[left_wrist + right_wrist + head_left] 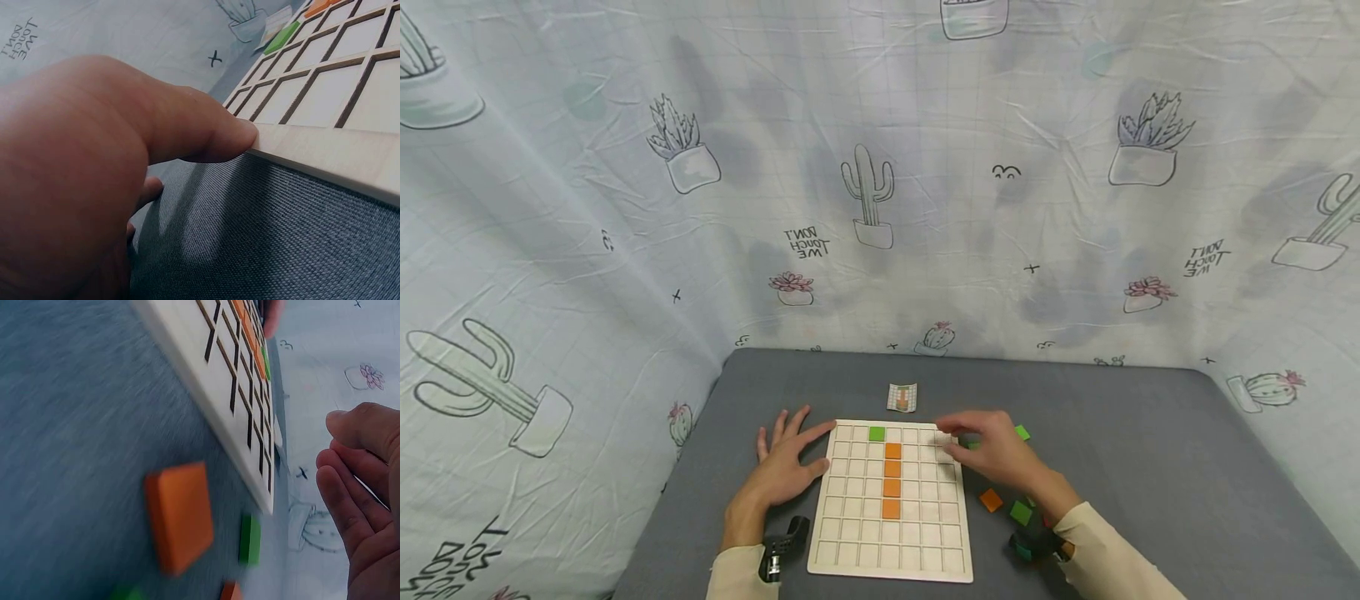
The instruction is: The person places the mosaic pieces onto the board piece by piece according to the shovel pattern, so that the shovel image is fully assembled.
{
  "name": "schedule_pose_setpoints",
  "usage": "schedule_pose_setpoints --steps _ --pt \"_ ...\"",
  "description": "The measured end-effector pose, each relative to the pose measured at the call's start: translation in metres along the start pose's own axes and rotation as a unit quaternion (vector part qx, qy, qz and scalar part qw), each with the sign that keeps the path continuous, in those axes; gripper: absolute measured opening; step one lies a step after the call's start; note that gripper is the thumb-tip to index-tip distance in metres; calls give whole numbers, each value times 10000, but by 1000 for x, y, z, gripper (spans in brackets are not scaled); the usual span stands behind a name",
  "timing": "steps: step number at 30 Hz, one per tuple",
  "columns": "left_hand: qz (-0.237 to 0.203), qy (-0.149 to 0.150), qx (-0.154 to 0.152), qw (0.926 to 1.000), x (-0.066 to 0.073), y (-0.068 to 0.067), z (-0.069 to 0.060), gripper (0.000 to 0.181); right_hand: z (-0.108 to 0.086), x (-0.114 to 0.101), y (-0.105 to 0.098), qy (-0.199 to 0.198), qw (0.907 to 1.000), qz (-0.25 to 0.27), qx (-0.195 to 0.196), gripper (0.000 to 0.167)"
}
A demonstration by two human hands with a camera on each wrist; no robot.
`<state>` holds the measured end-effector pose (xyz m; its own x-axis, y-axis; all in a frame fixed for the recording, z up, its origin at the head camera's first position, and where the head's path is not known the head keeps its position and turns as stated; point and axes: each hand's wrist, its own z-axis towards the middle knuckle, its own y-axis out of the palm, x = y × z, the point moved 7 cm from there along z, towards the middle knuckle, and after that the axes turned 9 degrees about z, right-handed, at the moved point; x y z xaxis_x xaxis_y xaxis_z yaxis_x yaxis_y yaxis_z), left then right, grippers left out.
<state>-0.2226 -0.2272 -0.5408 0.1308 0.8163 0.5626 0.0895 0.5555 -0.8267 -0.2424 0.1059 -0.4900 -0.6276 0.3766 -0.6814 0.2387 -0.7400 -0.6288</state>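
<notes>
A pale wooden grid board [925, 575] lies flat on the table. One green tile [877, 434] sits in its top row, and several orange tiles [891, 487] form a column in the middle. My left hand [782, 467] has its fingers spread, with thumb and index finger touching the board's left edge. The left thumb [219, 134] rests at the board's rim in the left wrist view. My right hand [996, 450] hovers by the board's upper right corner. In the right wrist view its fingers [344, 500] are loosely bent, apart from the thumb, with nothing between them.
Right of the board lie loose tiles, among them an orange tile [991, 500] and a green tile [1021, 512], some partly hidden by the right arm. A small pattern card [902, 397] lies beyond the board on the grey table [1112, 442]. A printed curtain [955, 217] hangs behind.
</notes>
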Motion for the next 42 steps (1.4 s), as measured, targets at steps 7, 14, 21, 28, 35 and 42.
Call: schedule_pose_setpoints --steps 7,14,21,28,35,42 --pt "4 -19 37 10000 0 -1 1 59 -28 5 -21 -77 9993 -73 349 36" --pt "23 -146 -79 9999 -1 1 3 61 -55 5 -41 -195 9980 -75 595 38" --pt "10 -187 -68 9998 0 -1 4 61 -80 11 -56 41 9973 -138 721 38" --pt "43 -192 -66 9998 0 0 5 61 -98 12 -67 209 9963 -165 815 40" --pt "27 -137 -68 9999 -2 1 7 60 -114 16 -75 210 9946 -143 1005 41" --pt "25 -135 -128 9998 -6 2 8 60 -126 24 -75 681 9928 -139 976 39"
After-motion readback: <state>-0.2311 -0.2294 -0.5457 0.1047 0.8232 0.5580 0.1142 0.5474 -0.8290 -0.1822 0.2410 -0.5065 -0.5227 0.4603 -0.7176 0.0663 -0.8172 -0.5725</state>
